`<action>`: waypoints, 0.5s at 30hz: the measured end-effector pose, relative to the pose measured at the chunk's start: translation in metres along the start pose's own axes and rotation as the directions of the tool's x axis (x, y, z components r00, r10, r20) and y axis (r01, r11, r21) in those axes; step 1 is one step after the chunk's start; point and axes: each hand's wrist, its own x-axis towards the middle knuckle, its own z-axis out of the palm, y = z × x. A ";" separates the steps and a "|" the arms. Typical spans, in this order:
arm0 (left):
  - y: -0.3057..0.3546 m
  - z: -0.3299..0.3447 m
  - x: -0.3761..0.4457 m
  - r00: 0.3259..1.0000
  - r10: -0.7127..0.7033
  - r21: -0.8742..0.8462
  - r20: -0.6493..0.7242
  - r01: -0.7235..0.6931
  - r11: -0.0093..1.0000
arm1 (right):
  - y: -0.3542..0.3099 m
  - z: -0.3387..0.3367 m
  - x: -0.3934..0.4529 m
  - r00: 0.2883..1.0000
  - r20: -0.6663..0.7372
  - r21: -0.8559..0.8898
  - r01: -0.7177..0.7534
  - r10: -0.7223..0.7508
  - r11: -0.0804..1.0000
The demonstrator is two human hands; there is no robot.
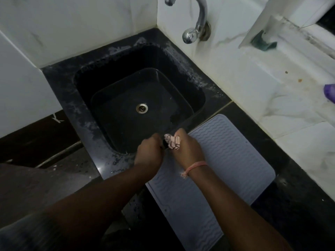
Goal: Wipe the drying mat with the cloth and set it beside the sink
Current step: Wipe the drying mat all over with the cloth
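Observation:
A grey silicone drying mat (pixel 226 160) with wavy ridges lies flat on the black counter, just right of the black sink (pixel 126 84). A pale patterned cloth (pixel 171 141), bunched and twisted, sits between my two hands over the sink's front right rim. My left hand (pixel 150 153) is closed on the cloth's left end. My right hand (pixel 188 149), with a pink thread band at the wrist, grips the right end and overlaps the mat's near left edge. Most of the cloth is hidden inside my fists.
A chrome tap (pixel 197 22) juts from the white tiled wall behind the sink. A white tiled ledge (pixel 272 91) runs along the right, with a green sponge (pixel 262 42) and a purple object (pixel 330 92) on it. The sink drain (pixel 142 108) is bare.

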 end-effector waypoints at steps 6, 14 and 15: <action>-0.004 0.000 0.001 0.999 -0.016 0.021 0.051 0.015 1.000 | 0.047 -0.046 0.046 0.989 -0.066 -0.059 -0.138 0.135 0.989; 0.031 0.010 0.021 0.994 -0.016 -0.035 0.106 0.020 0.999 | 0.032 -0.041 0.027 0.985 -0.025 0.099 -0.165 0.168 0.981; 0.040 0.013 0.027 0.996 0.004 -0.048 0.087 0.000 0.999 | 0.029 -0.036 0.024 0.988 -0.020 0.082 -0.150 0.152 0.985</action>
